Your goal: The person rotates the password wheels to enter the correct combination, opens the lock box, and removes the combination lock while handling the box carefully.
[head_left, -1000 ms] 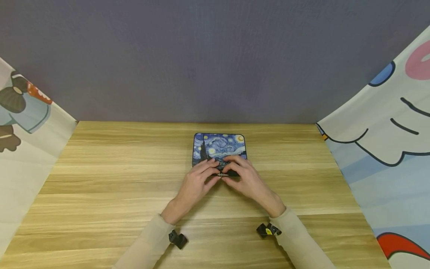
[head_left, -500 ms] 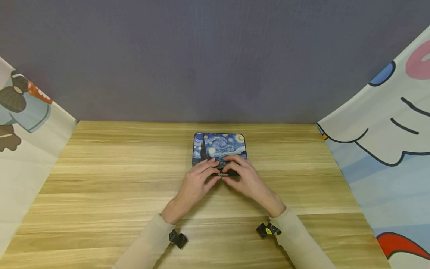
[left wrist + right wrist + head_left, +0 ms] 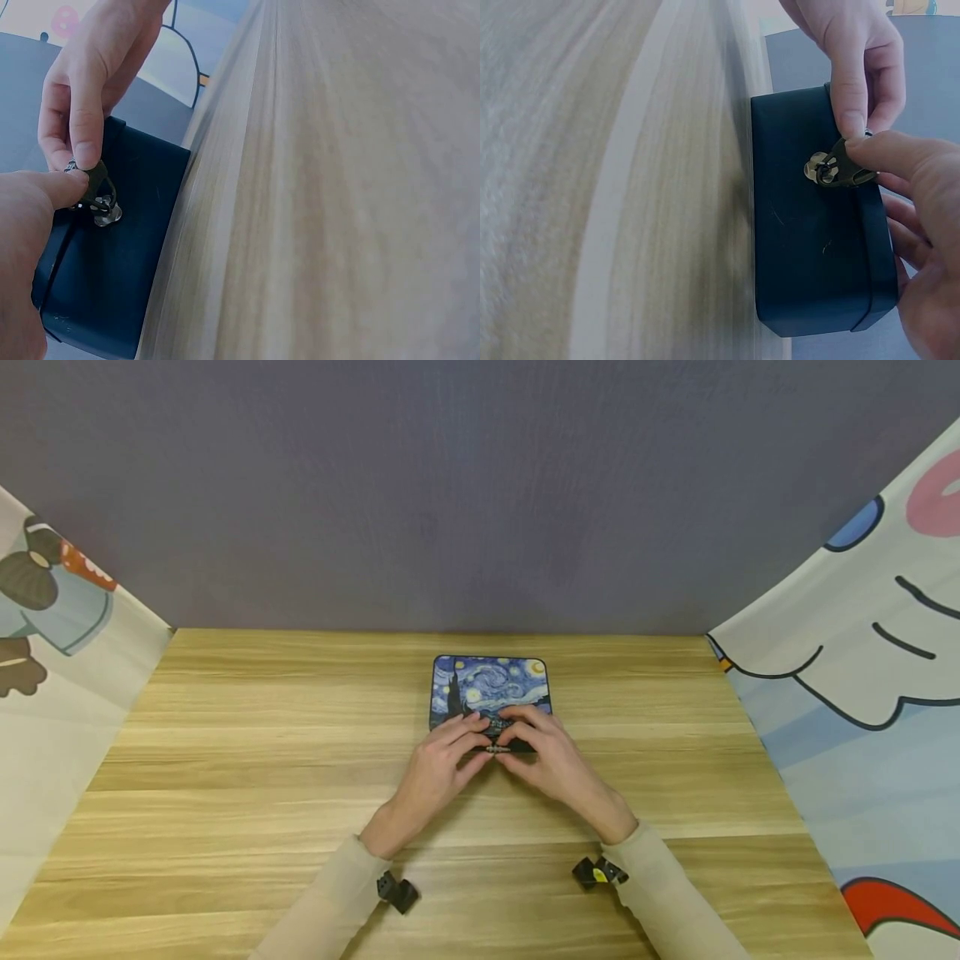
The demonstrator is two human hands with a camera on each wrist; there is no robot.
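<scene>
A small tin box (image 3: 487,685) with a swirling blue night-sky picture on its lid sits on the table, its lid down. Its dark front wall carries a silver plate with a loop, where a small dark metal clasp (image 3: 847,171) is attached. My left hand (image 3: 437,764) pinches the clasp from the left, thumb in front, its other fingertips on the lid's front edge. From the other side my right hand (image 3: 551,760) pinches the same clasp between thumb and index finger. Both thumb tips nearly meet over it, covering part of it in both wrist views.
The wood-grain table (image 3: 262,735) reaches around the box on all sides. A grey wall panel (image 3: 450,510) rises behind its back edge. Printed cartoon curtains (image 3: 825,652) hang at left and right. Small black cameras (image 3: 397,893) sit at the wrists.
</scene>
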